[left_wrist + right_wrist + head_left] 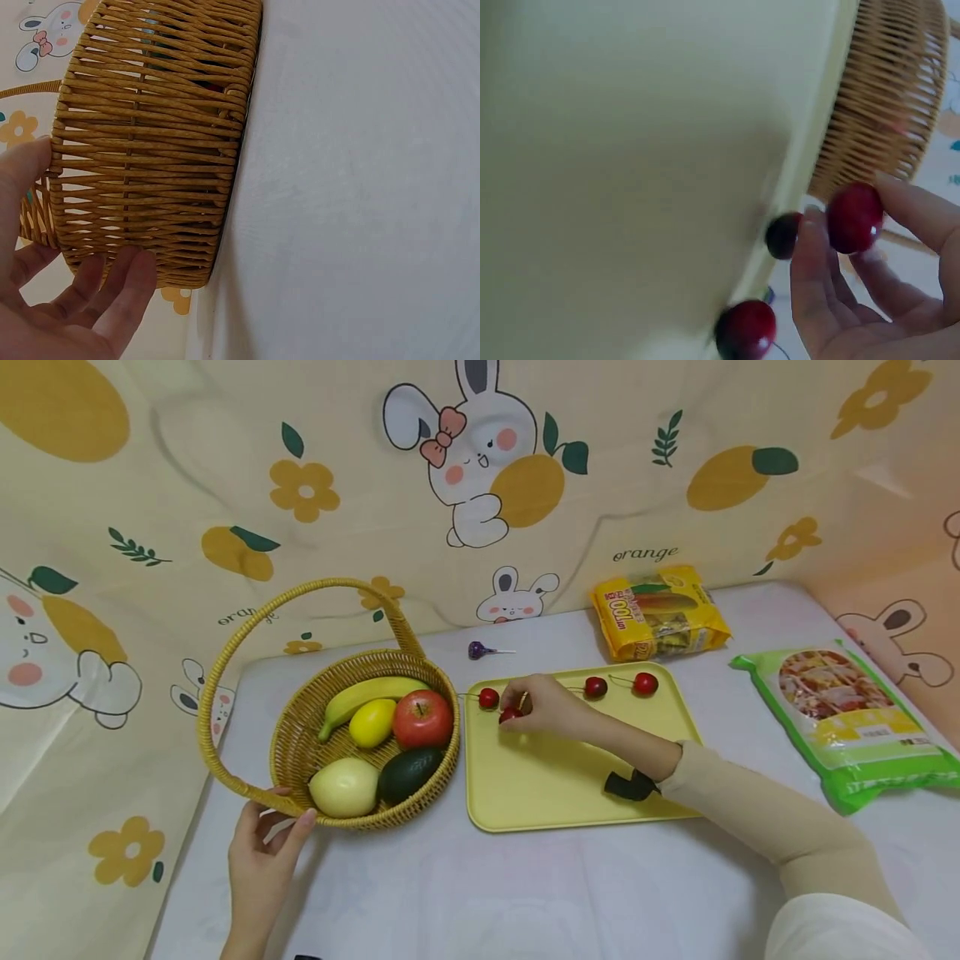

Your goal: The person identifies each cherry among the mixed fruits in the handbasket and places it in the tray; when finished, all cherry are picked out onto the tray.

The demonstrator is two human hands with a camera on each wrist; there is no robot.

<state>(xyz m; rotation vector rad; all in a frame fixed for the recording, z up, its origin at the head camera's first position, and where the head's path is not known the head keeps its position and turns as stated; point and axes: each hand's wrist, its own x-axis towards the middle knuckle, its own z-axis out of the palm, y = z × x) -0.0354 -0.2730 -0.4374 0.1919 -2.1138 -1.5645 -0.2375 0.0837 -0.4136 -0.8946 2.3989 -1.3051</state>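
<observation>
Cherry (511, 714) pinched between the fingertips of your right hand (542, 703) over the yellow tray (570, 777). Your left hand (262, 852), fingers relaxed, rests against the wicker basket (288, 752) wall.

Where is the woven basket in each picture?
Head: the woven basket sits left of centre, full of fruit, left hand at its near rim.
Left wrist: its side wall fills the upper left.
Right wrist: top right corner, blurred.
Shared landmark: the yellow tray shows in head and right wrist views.

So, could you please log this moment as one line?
right hand: pinches cherry over tray | left hand: touches basket
</observation>
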